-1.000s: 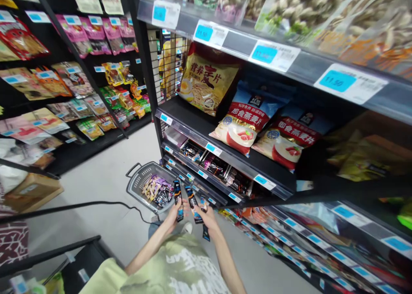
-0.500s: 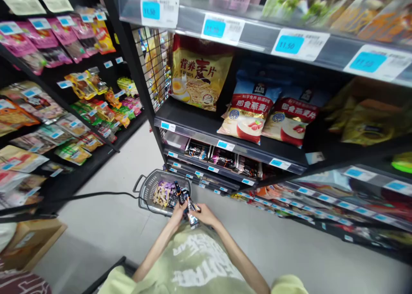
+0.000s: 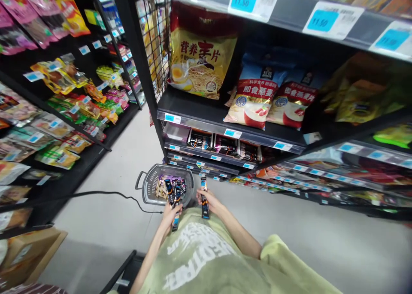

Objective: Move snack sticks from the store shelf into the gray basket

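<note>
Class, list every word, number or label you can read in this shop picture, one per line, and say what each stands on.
"11.50" on the blue price tag on the top shelf rail.
"11.50" on the next price tag along that rail.
"营养麦片" on the yellow bag.
"即食燕麦" on the red-banded oat bag.
Print on the shirt: upside down, partly hidden, unreadable.
Sachets in the left hand and right hand: too small.
Lower shelf tags: too small.

Two hands are seen: the left hand (image 3: 170,211) at 7 o'clock, the right hand (image 3: 210,199) at 6 o'clock. One dark stick packet (image 3: 204,197) is gripped by the right hand; two or three packets (image 3: 174,193) are gripped by the left. One grey basket (image 3: 151,180) is counted, one yellow cereal bag (image 3: 201,64) at 12 o'clock, and two red oat bags (image 3: 254,98) at 2 o'clock.
</note>
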Tool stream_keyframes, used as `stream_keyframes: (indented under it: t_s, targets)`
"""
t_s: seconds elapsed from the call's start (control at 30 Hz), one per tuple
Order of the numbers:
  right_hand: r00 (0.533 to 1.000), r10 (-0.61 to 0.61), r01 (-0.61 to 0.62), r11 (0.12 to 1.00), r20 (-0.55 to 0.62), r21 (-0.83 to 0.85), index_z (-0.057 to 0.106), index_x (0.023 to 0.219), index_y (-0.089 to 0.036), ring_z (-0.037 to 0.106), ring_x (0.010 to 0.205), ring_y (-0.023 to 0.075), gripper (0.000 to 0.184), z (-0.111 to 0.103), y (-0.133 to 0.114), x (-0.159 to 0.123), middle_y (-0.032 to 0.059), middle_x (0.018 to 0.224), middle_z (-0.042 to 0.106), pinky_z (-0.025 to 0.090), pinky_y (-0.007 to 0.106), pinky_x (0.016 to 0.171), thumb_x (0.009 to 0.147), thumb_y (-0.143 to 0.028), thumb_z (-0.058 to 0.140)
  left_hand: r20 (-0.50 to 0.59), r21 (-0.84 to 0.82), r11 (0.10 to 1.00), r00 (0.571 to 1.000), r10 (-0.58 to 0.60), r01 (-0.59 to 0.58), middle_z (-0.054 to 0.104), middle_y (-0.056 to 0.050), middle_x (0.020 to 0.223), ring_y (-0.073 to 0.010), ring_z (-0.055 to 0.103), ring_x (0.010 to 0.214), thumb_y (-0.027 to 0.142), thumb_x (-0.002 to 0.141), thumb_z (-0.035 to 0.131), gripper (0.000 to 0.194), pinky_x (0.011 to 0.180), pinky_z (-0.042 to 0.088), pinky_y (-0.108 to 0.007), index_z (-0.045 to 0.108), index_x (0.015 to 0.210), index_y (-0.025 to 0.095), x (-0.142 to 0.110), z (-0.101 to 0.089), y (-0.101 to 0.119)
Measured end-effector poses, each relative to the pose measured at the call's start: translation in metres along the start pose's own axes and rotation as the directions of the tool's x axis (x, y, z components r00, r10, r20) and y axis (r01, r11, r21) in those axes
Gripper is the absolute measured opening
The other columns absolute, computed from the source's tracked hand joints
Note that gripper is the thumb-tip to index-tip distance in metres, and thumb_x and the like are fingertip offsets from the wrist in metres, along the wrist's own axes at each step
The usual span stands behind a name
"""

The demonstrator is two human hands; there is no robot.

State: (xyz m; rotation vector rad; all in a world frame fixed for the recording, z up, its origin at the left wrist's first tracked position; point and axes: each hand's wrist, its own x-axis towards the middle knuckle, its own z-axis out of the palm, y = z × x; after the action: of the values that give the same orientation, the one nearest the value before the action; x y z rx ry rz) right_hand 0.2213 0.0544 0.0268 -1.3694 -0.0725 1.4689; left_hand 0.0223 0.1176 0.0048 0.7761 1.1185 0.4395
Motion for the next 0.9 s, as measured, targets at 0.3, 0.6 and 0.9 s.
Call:
stream_keyframes:
  t_s: [0.3, 0.6, 0.9]
  targets:
    - [0.976, 0.073, -0.062, 0.996, 0.203, -0.059, 0.058, 0.085, -0.018, 0.034, 0.04, 0.0052, 0.057, 0.01, 0.008, -0.026, -0.0082, 0.051, 0.048, 0.03, 0.021, 0.045, 0.068, -0.069, 0.078, 0.065, -0.006, 1.0, 0.998, 0.006, -0.006, 0.054, 0.003, 0.056, -0.0079, 0.043, 0.046, 0.054, 0.055, 0.088, 0.059, 0.044, 0.026, -0.021, 0.069, 0.093, 0.012, -0.006, 0.013, 0.012]
    - [0.897, -0.161, 0.146, 0.987, 0.411, 0.068, 0.055, 0.089, -0.02, 0.017, 0.042, 0.0051, 0.048, 0.052, -0.076, -0.011, -0.0119, 0.051, 0.03, 0.019, 0.021, 0.042, 0.083, -0.067, 0.067, 0.004, -0.158, 0.987, 1.0, 0.016, -0.015, 0.053, 0.004, 0.059, -0.0054, 0.043, 0.046, 0.052, 0.061, 0.087, 0.053, 0.042, 0.024, -0.018, 0.066, 0.09, 0.013, 0.011, 0.012, 0.025]
    - [0.811, 0.288, -0.003, 0.873, 0.51, -0.488, 0.059, 0.087, -0.017, 0.026, 0.039, 0.0022, 0.059, 0.032, -0.056, 0.024, -0.0118, 0.052, 0.038, 0.022, 0.016, 0.037, 0.075, -0.074, 0.068, -0.1, -0.363, 0.916, 0.984, 0.145, -0.172, 0.05, 0.007, 0.058, -0.0048, 0.044, 0.048, 0.048, 0.056, 0.091, 0.05, 0.044, 0.034, -0.015, 0.057, 0.077, 0.019, 0.041, 0.029, 0.07]
